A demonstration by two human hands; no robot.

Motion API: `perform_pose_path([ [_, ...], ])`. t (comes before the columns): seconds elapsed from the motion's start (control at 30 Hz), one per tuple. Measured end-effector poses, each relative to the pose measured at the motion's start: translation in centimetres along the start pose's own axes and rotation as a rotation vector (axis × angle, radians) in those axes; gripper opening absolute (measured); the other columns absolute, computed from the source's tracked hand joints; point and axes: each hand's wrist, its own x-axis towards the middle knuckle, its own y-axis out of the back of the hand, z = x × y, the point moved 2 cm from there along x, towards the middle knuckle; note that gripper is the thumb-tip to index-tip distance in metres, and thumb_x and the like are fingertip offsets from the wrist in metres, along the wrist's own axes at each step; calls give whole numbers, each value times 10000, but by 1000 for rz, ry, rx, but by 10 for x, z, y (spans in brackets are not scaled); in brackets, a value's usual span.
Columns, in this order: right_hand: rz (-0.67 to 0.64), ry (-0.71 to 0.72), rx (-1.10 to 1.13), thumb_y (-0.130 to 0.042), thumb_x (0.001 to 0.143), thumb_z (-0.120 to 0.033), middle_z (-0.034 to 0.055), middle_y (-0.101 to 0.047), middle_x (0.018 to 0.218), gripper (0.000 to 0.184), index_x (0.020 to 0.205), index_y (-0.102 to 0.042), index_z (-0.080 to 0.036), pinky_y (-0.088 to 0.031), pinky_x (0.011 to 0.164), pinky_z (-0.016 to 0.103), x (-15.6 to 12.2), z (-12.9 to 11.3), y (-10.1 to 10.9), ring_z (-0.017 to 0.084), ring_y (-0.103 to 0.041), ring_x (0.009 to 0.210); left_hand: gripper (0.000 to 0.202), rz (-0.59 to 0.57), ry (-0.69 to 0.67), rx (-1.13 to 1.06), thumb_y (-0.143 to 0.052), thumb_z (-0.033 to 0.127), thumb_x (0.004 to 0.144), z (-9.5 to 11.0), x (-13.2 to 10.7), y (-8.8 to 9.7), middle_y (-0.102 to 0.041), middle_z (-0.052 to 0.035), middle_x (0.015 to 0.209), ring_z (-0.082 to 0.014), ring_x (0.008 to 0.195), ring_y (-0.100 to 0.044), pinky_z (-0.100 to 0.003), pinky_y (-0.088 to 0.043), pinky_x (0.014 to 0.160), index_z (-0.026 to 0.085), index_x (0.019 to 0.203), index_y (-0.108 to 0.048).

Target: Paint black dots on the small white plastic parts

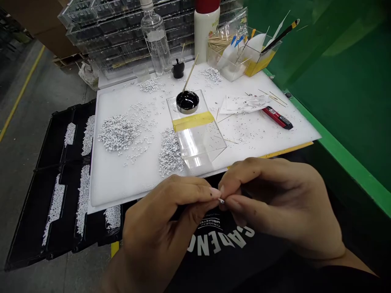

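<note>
Close to my body, over the front of the black shirt, both hands meet at the fingertips. My left hand (180,203) pinches a tiny white piece (221,201) with a dark spot between thumb and index finger. Against it, my right hand (275,199) is closed, thumb and index pressed together; what they hold, if anything, is hidden. Just beyond lies a clear acrylic block (203,140) with yellow tape, bearing a round dish of black paint (187,101). A heap of similar white pieces (170,154) lies beside the block.
On the white foam board (128,183) are a larger heap of pieces (118,132), a red utility knife (277,117) and stained tissue (244,104). Behind stand a clear bottle (155,40), a spray can (206,34) and a tool box (235,65). Black trays (33,195) sit left.
</note>
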Motion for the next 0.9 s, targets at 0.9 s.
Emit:
perform_pose_path([
  [0.9, -104, -409, 516, -933, 752, -57, -30, -727, 718, 214, 860, -778, -158, -532, 549, 53, 6, 19, 4, 32, -668, 567, 159, -102, 4, 105, -709, 98, 1000, -6, 11, -1, -819, 16, 981, -139, 833, -796, -235, -683, 706, 248, 1051, -708],
])
